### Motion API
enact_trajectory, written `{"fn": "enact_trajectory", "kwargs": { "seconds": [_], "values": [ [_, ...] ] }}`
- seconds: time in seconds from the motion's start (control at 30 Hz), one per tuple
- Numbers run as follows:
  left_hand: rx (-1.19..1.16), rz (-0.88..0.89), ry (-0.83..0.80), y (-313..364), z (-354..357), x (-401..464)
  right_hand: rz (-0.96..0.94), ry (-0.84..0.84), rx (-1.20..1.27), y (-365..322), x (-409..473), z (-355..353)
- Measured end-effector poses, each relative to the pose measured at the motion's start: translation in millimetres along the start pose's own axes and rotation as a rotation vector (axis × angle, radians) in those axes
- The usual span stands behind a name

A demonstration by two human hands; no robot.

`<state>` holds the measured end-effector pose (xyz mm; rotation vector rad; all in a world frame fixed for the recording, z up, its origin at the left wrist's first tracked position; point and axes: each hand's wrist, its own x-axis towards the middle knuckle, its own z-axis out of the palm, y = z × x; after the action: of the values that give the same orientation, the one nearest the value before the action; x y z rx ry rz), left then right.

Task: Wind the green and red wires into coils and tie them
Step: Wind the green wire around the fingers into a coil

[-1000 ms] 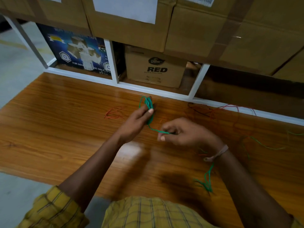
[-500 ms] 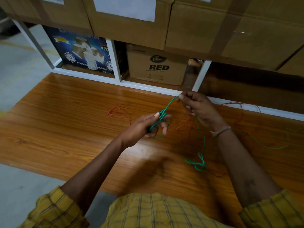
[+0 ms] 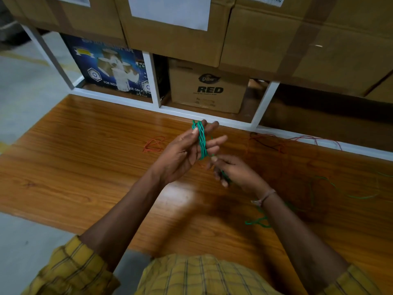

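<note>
Now green wire [image 3: 201, 139] coiled round L hand's [image 3: 187, 152] straight fingers, tail pinched in R hand [image 3: 234, 171].

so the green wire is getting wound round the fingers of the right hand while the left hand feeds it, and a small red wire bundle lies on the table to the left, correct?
Not quite: the hands are swapped. In the head view the green wire is wound round the fingers of the left hand, and the right hand feeds it. The small red wire bundle does lie on the table to the left.
</note>
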<state>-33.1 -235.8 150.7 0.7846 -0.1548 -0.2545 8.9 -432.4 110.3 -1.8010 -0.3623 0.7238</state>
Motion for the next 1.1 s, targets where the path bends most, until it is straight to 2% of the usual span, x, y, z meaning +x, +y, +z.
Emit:
{"fn": "enact_trajectory", "kwargs": {
  "seconds": [0.07,0.13,0.23,0.33,0.43,0.5,0.6,0.73,0.87,1.0,1.1],
  "values": [
    [-0.032,0.055,0.163,-1,-5,8,0.050,-0.133,0.006,-1,-3,8],
    [0.039,0.087,0.313,0,-9,16,0.074,-0.248,-0.001,-6,-10,14],
    [0.202,0.077,0.393,0,-13,21,0.064,-0.338,0.004,-17,-17,13],
    [0.664,0.035,0.372,-3,-23,16,0.007,-0.381,-0.036,-32,-21,0],
    [1.194,0.024,0.191,-5,-37,14,-0.041,-0.337,0.006,-49,-23,-20],
    [1.315,-0.023,0.161,-5,-40,11,-0.071,-0.318,0.020,-58,-23,-38],
    [1.201,-0.098,0.168,-2,-40,4,-0.064,-0.294,0.099,-63,-19,-61],
    [0.940,-0.134,0.007,4,-28,-6,-0.065,-0.207,0.162,-60,-3,-71],
    [0.755,-0.266,-0.127,12,-25,-10,-0.056,-0.064,0.208,-52,14,-67],
    [0.471,-0.370,-0.249,14,-16,-14,-0.063,-0.066,0.415,-41,28,-60],
    [0.293,-0.362,-0.244,10,-12,-18,-0.033,-0.074,0.462,-31,38,-59]
  ]
}}
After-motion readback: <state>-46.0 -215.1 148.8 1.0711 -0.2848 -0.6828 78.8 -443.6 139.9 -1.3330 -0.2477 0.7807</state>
